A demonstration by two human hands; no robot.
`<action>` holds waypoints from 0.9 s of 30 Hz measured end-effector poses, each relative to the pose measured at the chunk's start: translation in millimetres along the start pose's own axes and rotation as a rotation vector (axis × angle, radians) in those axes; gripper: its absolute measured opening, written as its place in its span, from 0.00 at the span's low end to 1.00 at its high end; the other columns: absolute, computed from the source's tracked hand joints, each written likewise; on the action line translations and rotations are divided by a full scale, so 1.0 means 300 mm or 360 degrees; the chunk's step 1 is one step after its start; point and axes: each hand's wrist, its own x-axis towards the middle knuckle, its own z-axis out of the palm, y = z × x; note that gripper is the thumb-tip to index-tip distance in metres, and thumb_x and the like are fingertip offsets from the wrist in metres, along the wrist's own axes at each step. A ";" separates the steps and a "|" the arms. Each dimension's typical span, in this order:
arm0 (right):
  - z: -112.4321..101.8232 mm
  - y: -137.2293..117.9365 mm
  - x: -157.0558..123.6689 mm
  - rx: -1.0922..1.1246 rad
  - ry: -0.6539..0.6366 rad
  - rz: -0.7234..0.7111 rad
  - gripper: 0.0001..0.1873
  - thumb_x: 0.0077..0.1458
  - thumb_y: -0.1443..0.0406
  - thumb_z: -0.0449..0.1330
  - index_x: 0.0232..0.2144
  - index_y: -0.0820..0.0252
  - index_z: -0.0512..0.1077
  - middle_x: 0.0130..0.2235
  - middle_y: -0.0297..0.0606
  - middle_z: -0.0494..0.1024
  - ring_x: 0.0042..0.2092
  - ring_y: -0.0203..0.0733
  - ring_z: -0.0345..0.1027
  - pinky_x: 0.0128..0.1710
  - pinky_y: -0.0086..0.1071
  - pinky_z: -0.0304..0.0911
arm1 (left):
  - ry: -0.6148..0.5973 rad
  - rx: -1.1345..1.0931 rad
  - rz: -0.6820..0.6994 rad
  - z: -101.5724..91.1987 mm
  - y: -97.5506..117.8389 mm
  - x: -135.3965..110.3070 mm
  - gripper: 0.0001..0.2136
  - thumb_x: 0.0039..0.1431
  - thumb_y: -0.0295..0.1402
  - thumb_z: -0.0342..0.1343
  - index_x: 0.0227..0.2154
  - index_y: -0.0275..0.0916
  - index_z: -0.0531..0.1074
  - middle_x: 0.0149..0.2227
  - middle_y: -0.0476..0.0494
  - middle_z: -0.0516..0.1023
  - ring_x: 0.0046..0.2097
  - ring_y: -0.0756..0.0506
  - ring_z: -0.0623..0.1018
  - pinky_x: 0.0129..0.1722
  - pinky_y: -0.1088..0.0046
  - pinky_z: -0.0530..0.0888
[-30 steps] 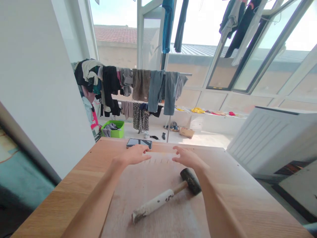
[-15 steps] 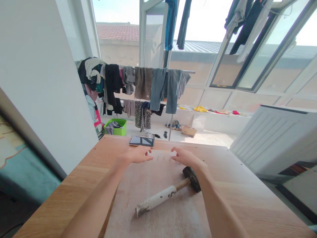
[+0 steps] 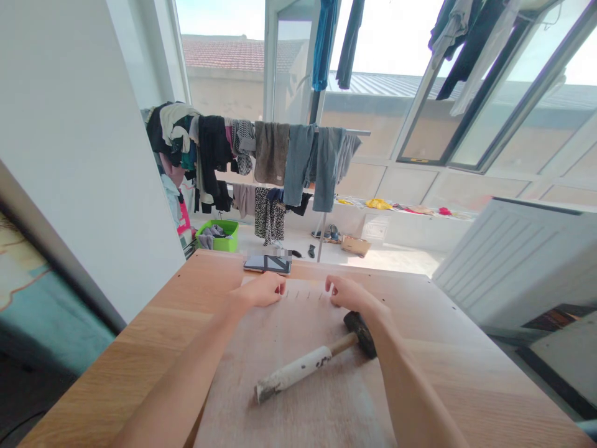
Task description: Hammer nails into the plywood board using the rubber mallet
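Several thin nails stand in a row near the far end of a pale wooden board. My left hand is just left of the row, its fingers bent downward and apart, with nothing seen in them. To the right of the row, my right hand has its finger and thumb curled with a gap between them, holding nothing visible. A hammer with a white-wrapped handle lies slantwise on the board, its dark head beside my right forearm. Whether the fingertips touch the board is unclear.
The board lies on a larger wooden tabletop. A phone rests near the far edge. Beyond are a clothes rack with hanging laundry, a green basket and a cardboard box. A white panel stands at right.
Both hands have drawn slightly apart from the nail row, their thumbs pulling back and fingers curling more. A nail at the left end now shows. The hammer lies as before.
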 end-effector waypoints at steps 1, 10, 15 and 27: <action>-0.001 0.001 0.000 0.0000 0.0004 0.0006 0.19 0.43 0.76 0.59 0.39 0.56 0.71 0.36 0.33 0.78 0.37 0.38 0.70 0.30 0.27 0.53 | 0.0006 0.0000 0.0005 0.004 -0.005 0.002 0.06 0.50 0.26 0.56 0.30 0.40 0.77 0.34 0.47 0.80 0.37 0.46 0.78 0.34 0.76 0.70; -0.041 -0.023 -0.019 0.0063 0.0104 -0.0079 0.11 0.49 0.74 0.57 0.35 0.59 0.73 0.37 0.37 0.79 0.39 0.38 0.70 0.34 0.27 0.57 | 0.0136 0.0010 0.0005 -0.037 0.037 -0.022 0.09 0.54 0.26 0.52 0.33 0.39 0.77 0.36 0.44 0.81 0.37 0.45 0.79 0.36 0.75 0.71; -0.039 -0.059 -0.024 0.0073 0.0100 -0.0157 0.10 0.50 0.73 0.58 0.35 0.58 0.73 0.36 0.36 0.79 0.38 0.38 0.70 0.33 0.27 0.58 | 0.0168 0.0019 0.0062 -0.020 0.041 -0.008 0.11 0.54 0.24 0.51 0.36 0.38 0.78 0.38 0.42 0.82 0.39 0.44 0.79 0.40 0.74 0.72; -0.010 -0.116 -0.029 0.0013 0.0149 -0.0188 0.07 0.48 0.73 0.58 0.27 0.58 0.75 0.32 0.36 0.79 0.35 0.39 0.69 0.29 0.28 0.53 | 0.0166 0.0045 0.0213 0.031 0.048 0.019 0.11 0.52 0.21 0.52 0.33 0.36 0.79 0.35 0.43 0.82 0.38 0.46 0.79 0.39 0.77 0.71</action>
